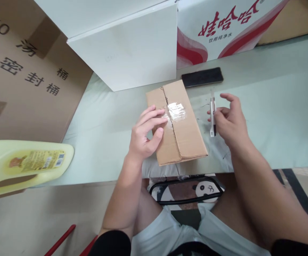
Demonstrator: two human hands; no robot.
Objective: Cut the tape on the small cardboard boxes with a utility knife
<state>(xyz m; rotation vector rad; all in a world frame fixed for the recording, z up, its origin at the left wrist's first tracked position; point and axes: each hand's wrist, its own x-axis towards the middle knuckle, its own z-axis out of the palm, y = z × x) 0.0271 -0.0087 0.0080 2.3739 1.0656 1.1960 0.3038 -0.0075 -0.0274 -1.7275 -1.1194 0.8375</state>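
Note:
A small brown cardboard box [190, 138] rests at an angle near the table's front edge, its top flaps meeting along a centre seam. Clear tape [176, 111] crosses that seam. My left hand [147, 133] lies on the box's left side, fingers spread out over the top near the tape. To the right of the box, my right hand [231, 119] grips a white utility knife [212, 119] between thumb and fingers, index finger raised. The knife points away from me, with its blade end towards the back, and stays apart from the box.
Behind the box lies a black phone [203, 77] on the pale green tabletop [284, 106]. White boxes [132, 53] and a red-and-white printed carton [194, 42] line the back. At left stand a large carton [49, 117] and a yellow bottle [63, 149].

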